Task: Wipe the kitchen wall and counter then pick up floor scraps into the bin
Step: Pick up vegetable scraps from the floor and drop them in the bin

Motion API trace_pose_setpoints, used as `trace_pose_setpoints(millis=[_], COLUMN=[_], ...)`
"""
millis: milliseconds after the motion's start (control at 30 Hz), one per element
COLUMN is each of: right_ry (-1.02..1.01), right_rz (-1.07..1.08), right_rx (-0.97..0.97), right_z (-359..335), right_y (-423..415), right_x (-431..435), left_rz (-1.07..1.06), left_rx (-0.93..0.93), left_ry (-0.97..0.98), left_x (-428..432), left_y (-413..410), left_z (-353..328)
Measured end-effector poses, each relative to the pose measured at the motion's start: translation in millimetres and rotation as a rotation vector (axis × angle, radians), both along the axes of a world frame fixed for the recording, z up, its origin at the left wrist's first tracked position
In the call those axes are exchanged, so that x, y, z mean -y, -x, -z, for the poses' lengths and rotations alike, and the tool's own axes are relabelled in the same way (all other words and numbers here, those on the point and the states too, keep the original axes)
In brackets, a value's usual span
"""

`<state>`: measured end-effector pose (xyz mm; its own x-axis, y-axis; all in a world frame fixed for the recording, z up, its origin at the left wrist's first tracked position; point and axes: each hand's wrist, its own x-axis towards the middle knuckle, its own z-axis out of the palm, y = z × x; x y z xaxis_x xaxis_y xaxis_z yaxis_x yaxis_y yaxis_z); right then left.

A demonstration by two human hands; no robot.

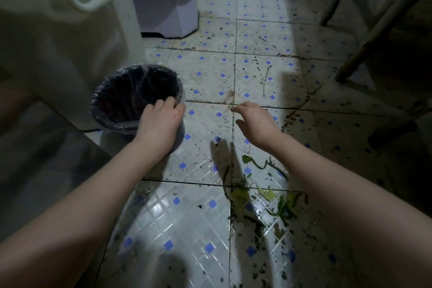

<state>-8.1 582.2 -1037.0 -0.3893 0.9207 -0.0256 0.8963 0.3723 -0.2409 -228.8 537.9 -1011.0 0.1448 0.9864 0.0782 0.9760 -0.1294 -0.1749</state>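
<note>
The left hand [161,124] grips the near rim of a small round dark bin lined with a clear plastic bag [140,68]; its fingers curl over the edge, into the opening. The right hand [254,121] hovers over the floor at 3 o'clock from the left one, well apart from it. Its fingers are relaxed and spread toward 9 o'clock, and it holds nothing that I can see. Both forearms are bare. The green vegetable scraps [281,206], thin strips and some pale leaf pieces, lie on the floor at 6 o'clock from the right hand, partly under the right forearm, and they are not touched by any hand. One more thin dark stem [266,77] lies at 12 o'clock from the right hand. The floor of white tiles with small blue squares [203,217] is wet-looking and has many dark specks and streaks. The bin stands just beside a tall white cabinet with a white bar handle [58,30], at 10 o'clock from the left hand. At 12 o'clock from the bin stands a white appliance base with a metal drum on it [168,14]. At 2 o'clock from the right hand, slanted wooden legs [374,25] stand in shadow.
</note>
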Motion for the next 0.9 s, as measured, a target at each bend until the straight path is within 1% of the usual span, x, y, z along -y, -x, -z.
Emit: trace_pose_setpoints(millis=[267,400,633,900], right_ry=[0.069,0.078,0.132,0.126], right_rz=[0.112,0.135,0.195,0.219], right_rx=[0.061,0.051,0.038,-0.03], right_z=[16,22,33,22], right_y=[-55,-68,-75,-68], right_x=[16,20,28,31], left_rz=[0.103,0.134,0.167,0.153], left_rx=[-0.018,-0.037,-0.068,-0.179], left_ry=[0.054,0.079,0.126,0.2], left_x=[-6,-7,-12,-14], left_y=[-38,-52,-65,-77], left_z=[20,29,45,27])
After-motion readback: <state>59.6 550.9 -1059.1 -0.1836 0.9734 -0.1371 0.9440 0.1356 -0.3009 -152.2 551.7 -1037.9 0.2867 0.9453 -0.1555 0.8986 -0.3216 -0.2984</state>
